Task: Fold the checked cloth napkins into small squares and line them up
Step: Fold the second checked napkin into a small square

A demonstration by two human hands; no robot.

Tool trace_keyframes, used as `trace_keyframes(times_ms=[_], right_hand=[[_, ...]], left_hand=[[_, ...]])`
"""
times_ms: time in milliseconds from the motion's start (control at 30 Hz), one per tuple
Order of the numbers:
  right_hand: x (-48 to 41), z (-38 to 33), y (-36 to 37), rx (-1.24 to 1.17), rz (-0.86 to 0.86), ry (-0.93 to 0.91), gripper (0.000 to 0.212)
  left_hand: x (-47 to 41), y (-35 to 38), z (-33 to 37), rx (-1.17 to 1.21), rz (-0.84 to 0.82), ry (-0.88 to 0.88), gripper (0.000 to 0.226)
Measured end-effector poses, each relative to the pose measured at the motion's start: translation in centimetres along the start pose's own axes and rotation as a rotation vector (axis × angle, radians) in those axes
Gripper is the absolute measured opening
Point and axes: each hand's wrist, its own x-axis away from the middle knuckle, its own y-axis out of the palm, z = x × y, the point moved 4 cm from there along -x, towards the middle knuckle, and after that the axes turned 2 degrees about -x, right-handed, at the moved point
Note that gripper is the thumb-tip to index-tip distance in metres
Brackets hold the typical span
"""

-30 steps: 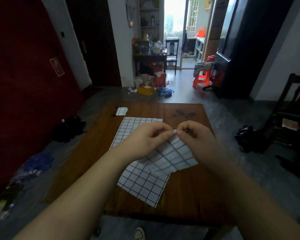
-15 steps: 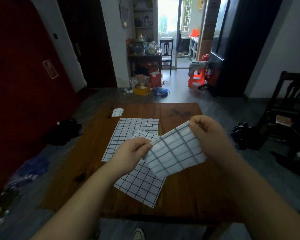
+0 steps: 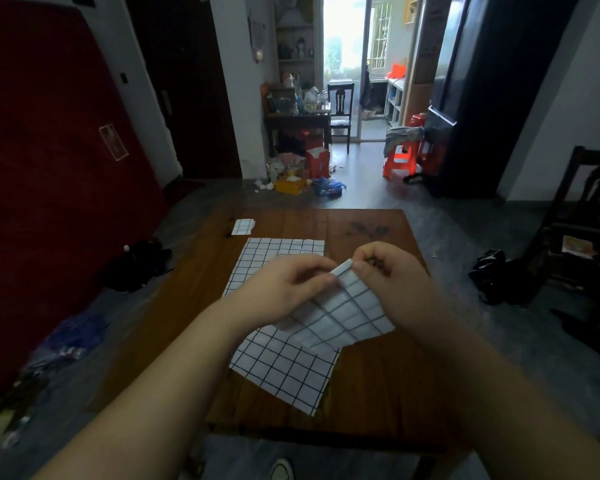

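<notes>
pinching checked napkin [image 3: 347,317] above table [image 3: 378,379] w/ left hand [image 3: 284,289] & right hand [image 3: 392,285]

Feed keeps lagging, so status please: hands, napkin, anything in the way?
Left hand, right hand: both pinching the held napkin at its top corner, above the table. One folded square far left. Two flat napkins beneath, nothing blocking.

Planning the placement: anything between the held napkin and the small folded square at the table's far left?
Only flat unfolded napkins lie on the table between held napkin and folded square; nothing upright.
</notes>
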Motion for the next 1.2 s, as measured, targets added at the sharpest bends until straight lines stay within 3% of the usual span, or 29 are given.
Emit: trace_keyframes(times_ms=[100, 333, 500, 800, 967, 1133, 1200], right_hand=[[0.3, -0.2, 0.8, -0.001, 0.029, -0.015, 0.019], [0.3, 0.5, -1.7, -0.026, 0.118, 0.048, 0.021], [0.1, 1.0, -2.7, -0.033, 0.157, 0.059, 0.029], [-0.2, 0.7, -2.2, -0.058, 0.107, 0.067, 0.027], [-0.4, -0.2, -1.3, -0.053, 0.029, 0.062, 0.027], [-0.7, 0.1, -1.9, -0.124, 0.067, 0.092, 0.013], [-0.3, 1.3, -2.1, -0.360, 0.120, 0.203, 0.015]], left_hand=[[-0.6, 1.2, 1.0, -0.003, 0.046, 0.032, 0.018], [2.1, 2.5, -2.1, 0.079, 0.049, -0.112, 0.025], [4.4, 2.5, -4.3, 0.137, 0.073, -0.112, 0.026], [4.7, 1.4, -3.7, 0.162, -0.108, -0.129, 0.025], [2.6, 0.4, -0.7, 0.119, 0.035, -0.176, 0.020], [2.3, -0.1, -0.3, 0.205, 0.095, -0.244, 0.015], [2.6, -0.3, -0.4, 0.302, 0.138, -0.271, 0.018]])
